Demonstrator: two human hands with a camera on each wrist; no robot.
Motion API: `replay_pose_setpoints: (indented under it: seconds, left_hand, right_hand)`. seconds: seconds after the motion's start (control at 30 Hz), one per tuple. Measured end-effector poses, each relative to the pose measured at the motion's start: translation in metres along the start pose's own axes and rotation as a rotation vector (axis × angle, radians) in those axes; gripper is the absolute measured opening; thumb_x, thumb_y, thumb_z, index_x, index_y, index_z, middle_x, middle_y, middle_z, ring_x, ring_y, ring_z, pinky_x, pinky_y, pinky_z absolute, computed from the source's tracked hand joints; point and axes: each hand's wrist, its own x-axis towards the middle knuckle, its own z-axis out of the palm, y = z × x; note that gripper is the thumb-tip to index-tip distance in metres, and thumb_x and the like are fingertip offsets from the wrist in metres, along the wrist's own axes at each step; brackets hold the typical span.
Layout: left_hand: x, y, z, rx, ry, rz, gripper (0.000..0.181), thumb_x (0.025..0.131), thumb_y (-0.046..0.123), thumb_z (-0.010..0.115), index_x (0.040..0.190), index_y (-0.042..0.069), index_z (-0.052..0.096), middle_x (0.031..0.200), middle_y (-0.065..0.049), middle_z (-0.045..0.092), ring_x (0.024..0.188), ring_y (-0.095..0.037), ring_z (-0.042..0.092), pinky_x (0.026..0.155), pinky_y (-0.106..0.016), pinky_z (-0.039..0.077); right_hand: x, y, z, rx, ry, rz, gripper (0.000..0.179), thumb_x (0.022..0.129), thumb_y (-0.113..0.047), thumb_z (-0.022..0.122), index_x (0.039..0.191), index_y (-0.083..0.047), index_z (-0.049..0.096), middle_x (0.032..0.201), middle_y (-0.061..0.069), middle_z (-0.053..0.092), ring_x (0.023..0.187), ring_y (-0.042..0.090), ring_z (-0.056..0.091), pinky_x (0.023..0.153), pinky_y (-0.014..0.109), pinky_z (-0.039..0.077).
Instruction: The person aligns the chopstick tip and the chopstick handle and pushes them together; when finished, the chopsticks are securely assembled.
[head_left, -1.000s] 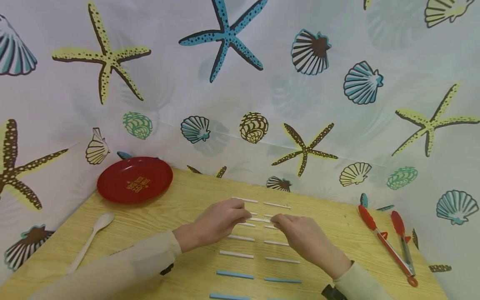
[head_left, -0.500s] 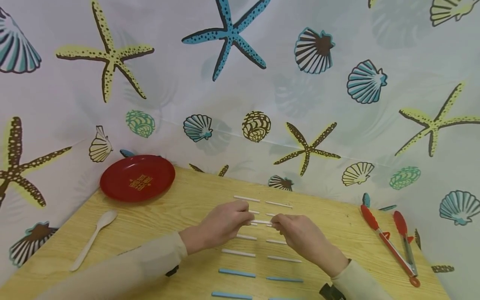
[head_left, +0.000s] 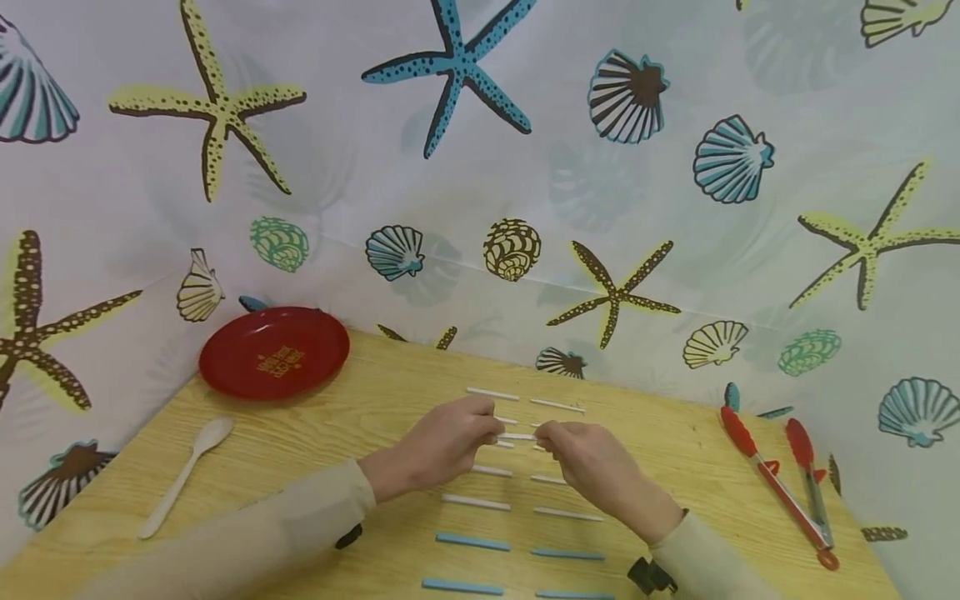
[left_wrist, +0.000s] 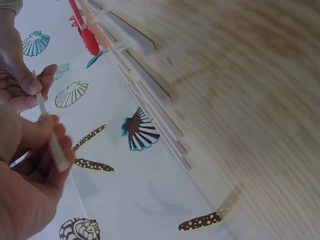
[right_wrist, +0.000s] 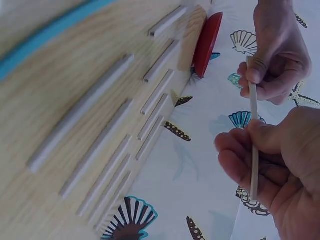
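Between my two hands, a slim white stick is held level over the middle of the table. My left hand pinches its left end between thumb and fingers. The right hand pinches the other end in the same way. In the left wrist view the stick's near end pokes out past my left fingers. In the right wrist view its opposite end runs down across the right fingers. Below lie two columns of sticks, with white ones farther back and blue ones nearer.
A red oval plate stands at the back left, with a pale spoon in front of it. Red-tipped tongs lie on the right. A curtain printed with shells and starfish rises behind the wooden table.
Both hands keep their pinch on the white stick. It dipped slightly and came back up, and the right hand has shifted a little toward the left hand.
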Motion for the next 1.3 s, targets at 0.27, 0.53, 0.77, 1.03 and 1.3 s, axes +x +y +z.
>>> replay_pose_setpoints:
  seconds: [0.27, 0.53, 0.77, 1.03, 1.3]
  left_hand:
    - [0.006, 0.004, -0.004, 0.092, -0.153, -0.158, 0.006, 0.092, 0.017, 0.072, 0.087, 0.014, 0.073, 0.073, 0.005, 0.052, 0.06, -0.005, 0.047, 0.052, -0.018, 0.042]
    - [0.011, 0.009, -0.004, 0.179, -0.176, -0.135, 0.013, 0.091, 0.02, 0.074, 0.081, 0.014, 0.07, 0.07, 0.005, 0.053, 0.058, -0.006, 0.048, 0.051, -0.018, 0.042]
    - [0.008, 0.007, -0.006, 0.143, -0.222, -0.182, 0.019, 0.092, 0.011, 0.071, 0.076, 0.011, 0.062, 0.066, 0.002, 0.052, 0.055, -0.008, 0.046, 0.049, -0.021, 0.04]
    - [0.001, -0.007, -0.016, 0.048, -0.209, -0.326, 0.024, 0.089, -0.002, 0.066, 0.069, 0.007, 0.054, 0.062, 0.0, 0.049, 0.055, -0.011, 0.042, 0.048, -0.028, 0.041]
    - [-0.012, -0.028, -0.032, 0.023, -0.306, -0.605, 0.02, 0.08, -0.014, 0.057, 0.072, 0.003, 0.05, 0.065, -0.004, 0.047, 0.058, -0.016, 0.04, 0.049, -0.031, 0.039]
  right_hand:
    - [0.011, 0.005, 0.001, -0.156, -0.043, -0.013, 0.02, 0.081, 0.004, 0.078, 0.095, -0.007, 0.068, 0.088, 0.003, 0.069, 0.072, 0.015, 0.065, 0.058, 0.025, 0.054]
    - [0.018, 0.007, 0.003, -0.167, -0.056, -0.054, 0.023, 0.076, 0.004, 0.082, 0.094, -0.007, 0.072, 0.093, 0.002, 0.066, 0.088, 0.015, 0.066, 0.068, 0.022, 0.055]
    - [0.024, 0.016, 0.009, -0.156, 0.032, -0.052, 0.028, 0.076, 0.0, 0.084, 0.1, -0.005, 0.069, 0.098, 0.005, 0.066, 0.09, 0.018, 0.065, 0.074, 0.025, 0.055]
    - [0.024, 0.042, 0.016, -0.145, -0.033, 0.087, 0.033, 0.08, -0.005, 0.083, 0.109, -0.001, 0.069, 0.109, 0.01, 0.064, 0.099, 0.023, 0.064, 0.081, 0.031, 0.055]
    - [0.019, 0.066, 0.029, -0.104, -0.16, 0.22, 0.032, 0.081, -0.007, 0.082, 0.11, 0.0, 0.07, 0.107, 0.012, 0.065, 0.098, 0.026, 0.065, 0.081, 0.035, 0.055]
